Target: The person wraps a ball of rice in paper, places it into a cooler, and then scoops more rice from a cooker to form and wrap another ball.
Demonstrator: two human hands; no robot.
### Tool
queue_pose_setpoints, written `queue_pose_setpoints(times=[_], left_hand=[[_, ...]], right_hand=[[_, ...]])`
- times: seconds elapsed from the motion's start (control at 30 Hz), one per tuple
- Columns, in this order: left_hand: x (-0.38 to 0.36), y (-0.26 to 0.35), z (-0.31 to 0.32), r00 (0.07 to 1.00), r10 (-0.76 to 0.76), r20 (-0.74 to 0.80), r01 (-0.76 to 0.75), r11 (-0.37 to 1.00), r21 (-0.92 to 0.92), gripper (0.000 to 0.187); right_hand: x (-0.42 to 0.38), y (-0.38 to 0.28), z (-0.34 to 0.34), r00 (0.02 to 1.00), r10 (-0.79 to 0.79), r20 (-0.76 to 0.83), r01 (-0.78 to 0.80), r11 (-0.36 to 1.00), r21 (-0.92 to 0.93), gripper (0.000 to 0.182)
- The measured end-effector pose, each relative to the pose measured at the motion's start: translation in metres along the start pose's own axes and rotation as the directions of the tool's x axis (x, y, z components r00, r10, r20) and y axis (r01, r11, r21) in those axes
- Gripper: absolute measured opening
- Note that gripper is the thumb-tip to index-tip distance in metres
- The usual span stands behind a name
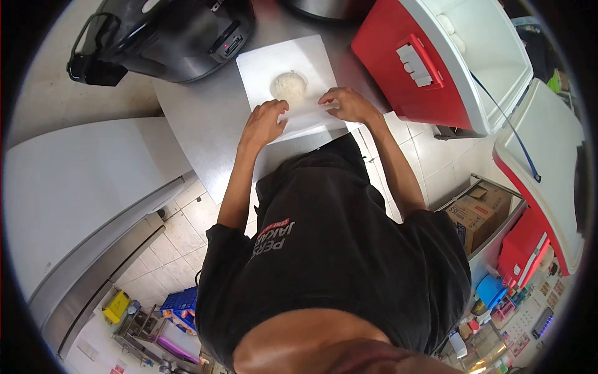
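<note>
A rounded mound of white rice (289, 86) sits on a sheet of white wrapping paper (260, 67), which lies over the steel table. My left hand (266, 121) is at the near left part of the paper, with its fingers curled and its thumb toward the middle. Opposite it, my right hand (351, 105) has bent fingers at the near right part of the paper. Between both hands the near part of the paper looks raised, just short of the rice. My fingertips are partly hidden by the paper and the curl of the fingers.
A black rice cooker (180, 40) stands at the back left of the steel table (193, 118). On the right is an open red cooler box (405, 62), its lid (548, 162) hanging down. A white chest (93, 168) borders the left. Cardboard boxes (479, 215) sit lower right.
</note>
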State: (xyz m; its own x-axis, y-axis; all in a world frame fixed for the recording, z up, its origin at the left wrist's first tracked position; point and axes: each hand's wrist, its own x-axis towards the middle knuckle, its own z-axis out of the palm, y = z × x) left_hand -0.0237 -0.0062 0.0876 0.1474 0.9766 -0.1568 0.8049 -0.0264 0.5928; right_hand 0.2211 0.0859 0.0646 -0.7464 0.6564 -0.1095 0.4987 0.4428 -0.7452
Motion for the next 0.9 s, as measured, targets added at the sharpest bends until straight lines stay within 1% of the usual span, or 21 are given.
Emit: queue_pose_setpoints(times=[0.03, 0.13, 0.17, 0.2, 0.27, 0.3, 0.33, 0.37, 0.4, 0.47, 0.5, 0.53, 0.57, 0.6, 0.63, 0.7, 0.73, 0.8, 0.83, 0.87, 0.9], left_hand=[[-0.004, -0.01, 0.01, 0.992, 0.104, -0.078, -0.101, 0.994, 0.043, 0.022], [-0.019, -0.047, 0.032, 0.989, 0.129, -0.071, -0.131, 0.991, -0.014, 0.023], [-0.024, -0.048, 0.033, 0.999, -0.007, -0.052, 0.0, 0.991, -0.131, 0.025], [-0.023, -0.05, 0.032, 0.998, -0.01, -0.062, 0.001, 0.991, -0.133, 0.025], [-0.028, -0.059, 0.029, 0.979, -0.175, -0.109, 0.111, 0.895, -0.432, 0.027], [-0.023, -0.066, 0.032, 0.965, -0.171, -0.2, 0.05, 0.866, -0.498, 0.025], [-0.012, -0.075, 0.038, 0.963, -0.175, -0.204, 0.052, 0.865, -0.499, 0.025], [0.003, -0.084, 0.043, 0.918, -0.262, -0.297, 0.085, 0.863, -0.498, 0.026], [0.015, -0.09, 0.044, 0.857, -0.341, -0.387, 0.116, 0.859, -0.499, 0.029], [0.036, -0.081, 0.035, 0.817, -0.355, -0.455, 0.113, 0.872, -0.477, 0.033], [0.043, -0.078, 0.035, 0.774, -0.364, -0.517, 0.112, 0.884, -0.454, 0.037], [0.048, -0.075, 0.034, 0.772, -0.363, -0.521, 0.109, 0.884, -0.454, 0.037], [0.052, -0.072, 0.033, 0.761, -0.352, -0.544, 0.164, 0.917, -0.364, 0.037], [0.056, -0.074, 0.032, 0.751, -0.339, -0.566, 0.218, 0.937, -0.272, 0.037], [0.059, -0.076, 0.031, 0.75, -0.337, -0.569, 0.215, 0.938, -0.272, 0.037], [0.056, -0.074, 0.031, 0.866, -0.334, -0.371, 0.303, 0.942, -0.141, 0.033], [0.058, -0.07, 0.028, 0.864, -0.337, -0.373, 0.305, 0.941, -0.143, 0.033], [0.057, -0.061, 0.025, 0.874, -0.387, -0.292, 0.4, 0.916, -0.017, 0.026], [0.053, -0.06, 0.029, 0.874, -0.392, -0.288, 0.404, 0.914, -0.017, 0.026], [0.053, -0.06, 0.031, 0.865, -0.273, -0.42, 0.31, 0.951, 0.021, 0.026], [0.054, -0.059, 0.035, 0.829, -0.147, -0.54, 0.218, 0.973, 0.07, 0.028]], right_hand=[[-0.001, 0.007, 0.003, 0.999, -0.032, 0.021, 0.032, 0.999, -0.027, 0.026], [-0.007, 0.024, 0.014, 1.0, -0.031, 0.0, 0.031, 0.996, -0.089, 0.028], [-0.012, 0.026, 0.016, 0.995, -0.063, -0.072, 0.058, 0.996, -0.064, 0.023], [-0.011, 0.031, 0.017, 0.995, -0.071, -0.067, 0.066, 0.995, -0.07, 0.023], [-0.011, 0.037, 0.025, 0.967, 0.064, -0.246, -0.021, 0.984, 0.175, 0.015], [-0.005, 0.047, 0.031, 0.969, 0.06, -0.241, -0.018, 0.985, 0.174, 0.015], [0.008, 0.063, 0.036, 0.946, 0.244, -0.215, -0.183, 0.946, 0.268, 0.02], [0.018, 0.072, 0.038, 0.891, 0.419, -0.172, -0.341, 0.871, 0.355, 0.026], [0.028, 0.069, 0.034, 0.893, 0.415, -0.172, -0.338, 0.873, 0.353, 0.026], [0.048, 0.054, 0.027, 0.824, 0.378, -0.423, -0.287, 0.921, 0.264, 0.033], [0.053, 0.054, 0.028, 0.825, 0.376, -0.422, -0.286, 0.922, 0.262, 0.033], [0.059, 0.055, 0.027, 0.814, 0.336, -0.473, -0.318, 0.94, 0.12, 0.034], [0.063, 0.056, 0.025, 0.805, 0.289, -0.518, -0.351, 0.936, -0.023, 0.035], [0.064, 0.055, 0.024, 0.805, 0.284, -0.521, -0.348, 0.937, -0.026, 0.035], [0.063, 0.053, 0.025, 0.836, 0.252, -0.487, -0.332, 0.94, -0.083, 0.035], [0.054, 0.051, 0.03, 0.869, 0.228, -0.44, -0.317, 0.938, -0.141, 0.035], [0.053, 0.05, 0.031, 0.873, 0.223, -0.433, -0.317, 0.935, -0.157, 0.029], [0.051, 0.048, 0.035, 0.88, 0.22, -0.421, -0.316, 0.933, -0.172, 0.025], [0.048, 0.046, 0.039, 0.787, 0.001, -0.617, -0.228, 0.93, -0.289, 0.02], [0.048, 0.044, 0.04, 0.623, -0.236, -0.746, -0.166, 0.892, -0.421, 0.018], [0.044, 0.038, 0.042, 0.625, -0.239, -0.743, -0.162, 0.891, -0.423, 0.018]])
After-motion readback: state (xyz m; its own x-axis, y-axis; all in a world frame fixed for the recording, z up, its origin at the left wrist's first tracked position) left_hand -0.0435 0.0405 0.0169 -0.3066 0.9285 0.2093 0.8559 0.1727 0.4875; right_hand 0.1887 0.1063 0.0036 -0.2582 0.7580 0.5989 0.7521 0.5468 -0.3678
